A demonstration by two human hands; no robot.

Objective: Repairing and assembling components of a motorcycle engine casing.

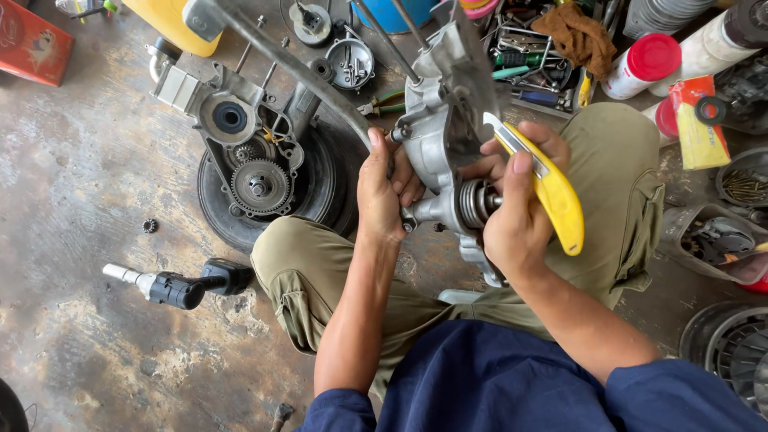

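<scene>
Down on the concrete floor (88, 184) a person sits with knees apart, holding a grey metal engine casing (444, 136) up between both hands. The left hand (382, 192) is wrapped around the casing's near edge, fingers curled behind it and thumb pointing up along the front. The right hand (520, 200) is closed around a yellow-handled utility knife (552, 192), thumb laid along its top, with the blade end pointing up and inward at the casing's face; whether the tip touches the metal I cannot tell. Just under that hand, a ribbed shaft (478, 203) sticks out of the casing toward the palm.

Beyond the left hand, a second engine half (240, 144) with exposed gears lies on a black tyre (320, 188) on the floor. Out past the left elbow lies a black power tool (188, 286) with a pale nozzle, and a small dark gear (150, 226) sits alone between it and the tyre. Above the hands, on the far side of the casing, is a heap of hand tools (528, 64) with a brown rag (580, 36) on top. Beyond the right hand stand a white can with a red cap (644, 66) and a yellow packet (698, 124).
</scene>
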